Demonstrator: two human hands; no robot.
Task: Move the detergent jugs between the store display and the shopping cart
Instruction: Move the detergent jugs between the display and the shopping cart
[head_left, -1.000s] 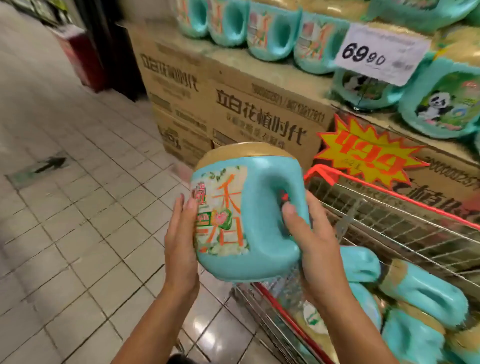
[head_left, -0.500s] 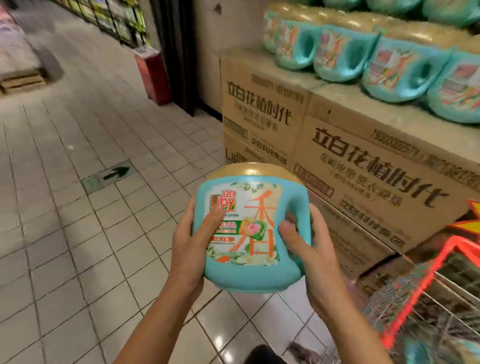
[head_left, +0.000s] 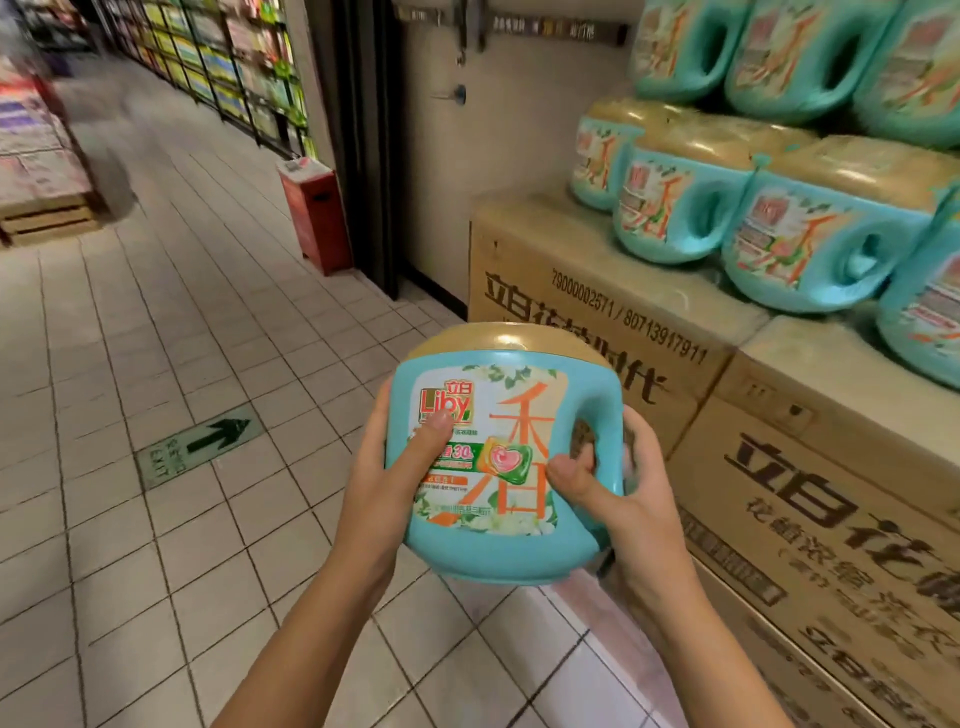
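While display jugs (head_left: 675, 208) top cartons (head_left: 597, 291), left hand (head_left: 384, 499) and right hand (head_left: 631, 499) clasp one detergent jug (head_left: 498, 551)

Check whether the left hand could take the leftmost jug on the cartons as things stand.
Probably not: the left hand grips the held detergent jug with the right hand, and that jug sits between it and the leftmost display jug on the cartons. Nothing else blocks the way.
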